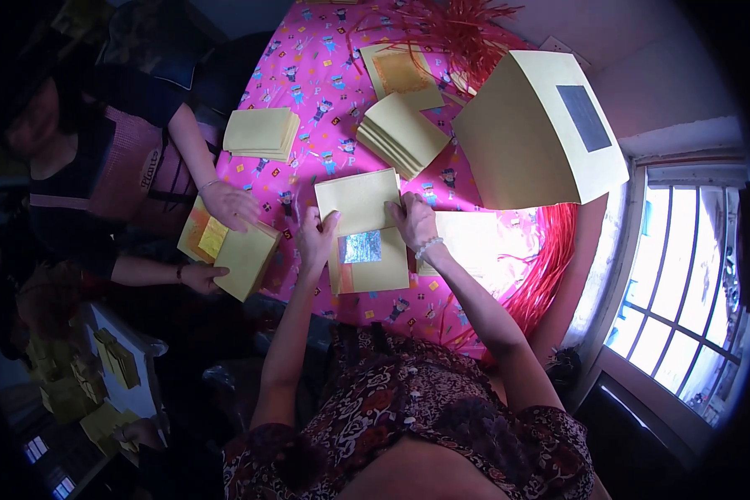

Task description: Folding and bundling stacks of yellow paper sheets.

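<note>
Both my hands grip a small stack of yellow joss paper (357, 198) in front of me. My left hand (315, 240) pinches its lower left corner between thumb and fingers. At its lower right edge my right hand (414, 223), with a beaded bracelet at the wrist, is closed on it. Just below lies another yellow sheet (375, 277) bearing a silver foil square (360, 247) and an orange-red strip. Brightly lit pale sheets (462, 237) lie to the right of my right hand, partly behind its wrist.
A co-worker at left handles yellow paper (250, 258) with gold foil. Folded yellow stacks (261, 133) (402, 135) and a foil-marked sheet (404, 75) lie on the pink patterned tablecloth (317, 50). A large yellow carton (517, 133), red plastic strands (550, 267) and a barred window (675, 292) are at right.
</note>
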The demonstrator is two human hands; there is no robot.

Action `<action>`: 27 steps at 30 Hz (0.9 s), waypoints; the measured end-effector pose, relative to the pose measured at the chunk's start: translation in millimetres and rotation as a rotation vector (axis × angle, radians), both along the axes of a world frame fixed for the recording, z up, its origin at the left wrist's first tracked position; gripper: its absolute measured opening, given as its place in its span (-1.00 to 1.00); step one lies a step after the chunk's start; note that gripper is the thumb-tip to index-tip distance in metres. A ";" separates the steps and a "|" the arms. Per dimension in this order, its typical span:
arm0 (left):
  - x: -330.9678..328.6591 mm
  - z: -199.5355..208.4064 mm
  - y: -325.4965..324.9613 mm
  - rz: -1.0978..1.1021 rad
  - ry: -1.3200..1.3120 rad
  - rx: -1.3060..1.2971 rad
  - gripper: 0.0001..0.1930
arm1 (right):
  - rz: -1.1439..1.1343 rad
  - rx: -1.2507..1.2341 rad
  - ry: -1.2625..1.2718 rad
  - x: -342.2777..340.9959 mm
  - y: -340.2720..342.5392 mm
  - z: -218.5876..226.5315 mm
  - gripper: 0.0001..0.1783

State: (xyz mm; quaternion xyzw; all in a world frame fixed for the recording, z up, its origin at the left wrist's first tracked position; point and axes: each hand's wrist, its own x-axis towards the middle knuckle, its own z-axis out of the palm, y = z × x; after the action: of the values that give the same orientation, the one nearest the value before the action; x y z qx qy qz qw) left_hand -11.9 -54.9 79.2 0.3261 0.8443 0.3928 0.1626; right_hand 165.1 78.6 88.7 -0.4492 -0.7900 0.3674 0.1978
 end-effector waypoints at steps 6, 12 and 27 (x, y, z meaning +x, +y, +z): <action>0.8 7.8 2.8 0.035 -0.025 -0.155 -0.64 | -0.008 -0.047 -0.112 -5.3 -0.3 -4.5 -0.67; 6.6 20.3 6.4 0.086 0.041 -0.182 -0.54 | -0.009 -0.064 -0.186 -9.2 -2.7 -5.1 -0.66; 26.9 15.9 16.2 -0.149 0.385 -0.244 -0.74 | -0.010 -0.062 -0.277 -16.6 -5.3 -0.6 -0.59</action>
State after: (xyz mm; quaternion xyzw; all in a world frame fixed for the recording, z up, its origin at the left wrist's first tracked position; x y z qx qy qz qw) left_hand 15.0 -38.7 95.1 0.4340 0.8747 0.2054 0.0655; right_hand 148.5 73.3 88.1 -0.5053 -0.7958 0.3252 0.0749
